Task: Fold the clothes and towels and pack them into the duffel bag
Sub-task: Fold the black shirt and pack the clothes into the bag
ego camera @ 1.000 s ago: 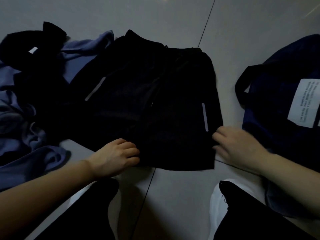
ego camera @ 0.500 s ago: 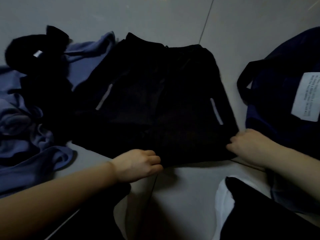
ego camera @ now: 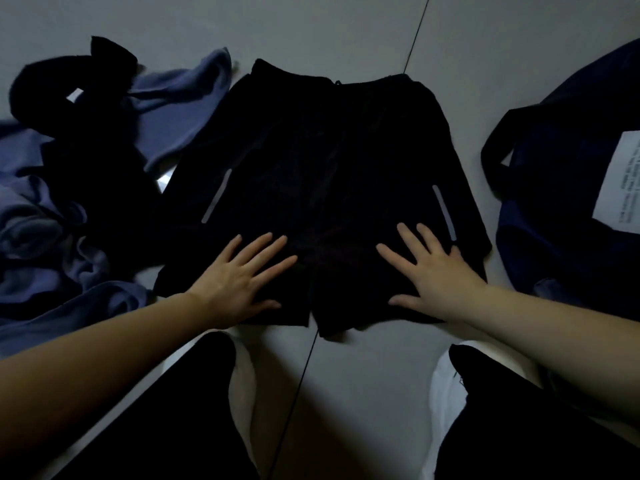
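While the duffel bag (ego camera: 568, 188) sits at right on the floor, nothing visibly packed, a blue-and-black pile (ego camera: 65, 188) waits unfolded at left. Black shorts (ego camera: 322, 188) lie spread between, unfolded. Left hand (ego camera: 239, 275) and right hand (ego camera: 433, 271) press them, fingers straight and splayed.
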A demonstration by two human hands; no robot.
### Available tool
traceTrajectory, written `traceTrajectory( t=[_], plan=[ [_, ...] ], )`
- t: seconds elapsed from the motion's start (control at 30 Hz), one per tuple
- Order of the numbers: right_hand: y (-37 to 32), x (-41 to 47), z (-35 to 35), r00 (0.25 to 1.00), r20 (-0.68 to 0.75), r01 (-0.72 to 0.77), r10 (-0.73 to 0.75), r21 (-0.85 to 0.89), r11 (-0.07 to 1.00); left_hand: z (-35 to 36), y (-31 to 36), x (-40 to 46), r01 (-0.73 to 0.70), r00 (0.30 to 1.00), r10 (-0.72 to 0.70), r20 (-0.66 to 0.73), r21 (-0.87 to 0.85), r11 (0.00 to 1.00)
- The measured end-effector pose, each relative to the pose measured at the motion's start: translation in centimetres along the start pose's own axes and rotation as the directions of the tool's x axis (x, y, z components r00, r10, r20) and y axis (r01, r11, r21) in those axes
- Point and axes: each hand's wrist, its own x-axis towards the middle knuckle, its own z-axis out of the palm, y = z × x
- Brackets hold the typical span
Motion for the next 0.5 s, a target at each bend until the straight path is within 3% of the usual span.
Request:
traceTrajectory(
  t=[0.1, 0.2, 0.3, 0.33, 0.4, 0.5],
  plan=[
    [2.0, -0.5, 2.2, 0.987, -0.139, 0.065, -0.078, -0.092, 0.994, 0.8, -1.5, -0.8, -0.053, 0.998, 0.050, 0.032, 0.089, 0.995],
    [4.7, -1.2, 3.2, 0.987, -0.098, 0.101, -0.128, -0.241, 0.965, -0.3, -2.4, -1.8, -0.087, 0.970, 0.033, 0.241, 0.221, 0.971],
    [6.2, -1.5, 2.9, 0.980, -0.111, 0.122, -0.164, -0.312, 0.942, -1.4, -2.3, -1.7, -0.076, 0.957, 0.010, 0.291, 0.217, 0.973],
    [5.9, -1.5, 2.6, 0.981, -0.116, 0.113, -0.154, -0.300, 0.947, -1.6, -2.0, -1.6, -0.084, 0.972, 0.038, 0.233, 0.189, 0.978],
    [4.1, -1.6, 1.3, 0.975, -0.182, 0.092, -0.126, -0.183, 0.979, -2.0, -1.2, -1.4, -0.114, 0.993, 0.117, -0.014, 0.136, 0.984],
    [-1.1, -2.3, -1.3, 0.877, -0.451, 0.217, -0.163, 0.070, 0.974, -3.1, 1.2, -0.9, -0.069, 0.966, 0.032, -0.256, -0.136, 0.988]
  ],
)
